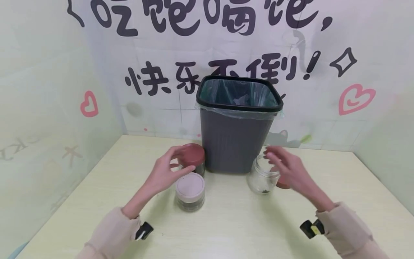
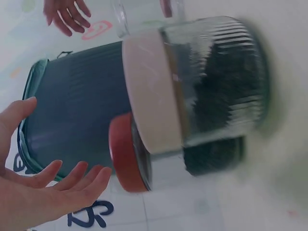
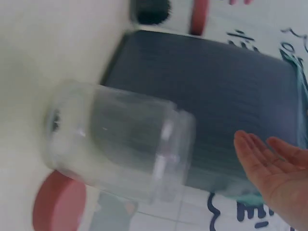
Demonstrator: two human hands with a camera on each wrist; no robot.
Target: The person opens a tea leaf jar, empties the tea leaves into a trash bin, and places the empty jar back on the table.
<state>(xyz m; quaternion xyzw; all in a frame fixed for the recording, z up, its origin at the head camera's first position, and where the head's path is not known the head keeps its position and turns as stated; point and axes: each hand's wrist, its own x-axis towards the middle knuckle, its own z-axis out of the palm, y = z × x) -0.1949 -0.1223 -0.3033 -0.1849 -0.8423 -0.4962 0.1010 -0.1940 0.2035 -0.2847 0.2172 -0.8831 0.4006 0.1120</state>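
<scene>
My left hand [image 1: 167, 169] is spread beside and above a glass jar with a red lid [image 1: 193, 154]; in the left wrist view its fingers [image 2: 79, 185] hold nothing. In front of that jar stands a ribbed glass jar with a pale pink lid [image 1: 191, 187], with dark loose stuff inside. Over the mouth of an open clear glass jar [image 1: 262, 180] hovers my right hand [image 1: 291, 169], its fingers extended and close together in the right wrist view. A few dark bits lie at that jar's bottom. Dark specks show near my right fingertips in the head view, too small to identify.
A dark grey trash bin [image 1: 234, 140] with a clear liner stands at the back, between the jars. Behind the clear jar a loose red lid [image 1: 283, 182] lies on the pale table [image 1: 226, 223]. Printed cloth walls [image 1: 155, 118] close off the back and sides.
</scene>
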